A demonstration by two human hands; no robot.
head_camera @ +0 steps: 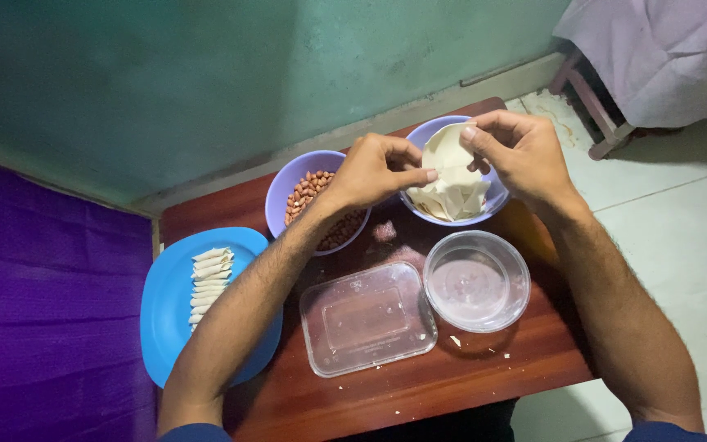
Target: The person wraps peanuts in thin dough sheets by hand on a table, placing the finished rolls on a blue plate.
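A thin, pale cream pastry sheet [445, 152] is being held up between both hands, just above the lilac plastic bowl of cut pastry sheets [491, 199] at the far side of the table. The sheet is being pinched at its lower left edge by the left hand [374, 170], thumb and forefinger closed on it, the remaining fingers curled in. Its upper right edge is being gripped by the right hand [520, 151], fingertips closed over the top of the sheet. The sheet is being kept roughly upright, slightly curved.

Just left of that bowl, a second lilac plastic bowl holding reddish-brown peanuts [308, 196] is being partly covered by the left wrist. Nearer the person, a round clear plastic container [476, 281] and a rectangular clear plastic lid [367, 317] are lying side by side, nearly touching. At the left edge of the dark reddish wooden table [484, 372], a blue plastic plate [165, 303] is carrying a column of rolled pastry pieces [209, 282], stacked close together. Small crumbs are lying scattered on the wood near the clear container.
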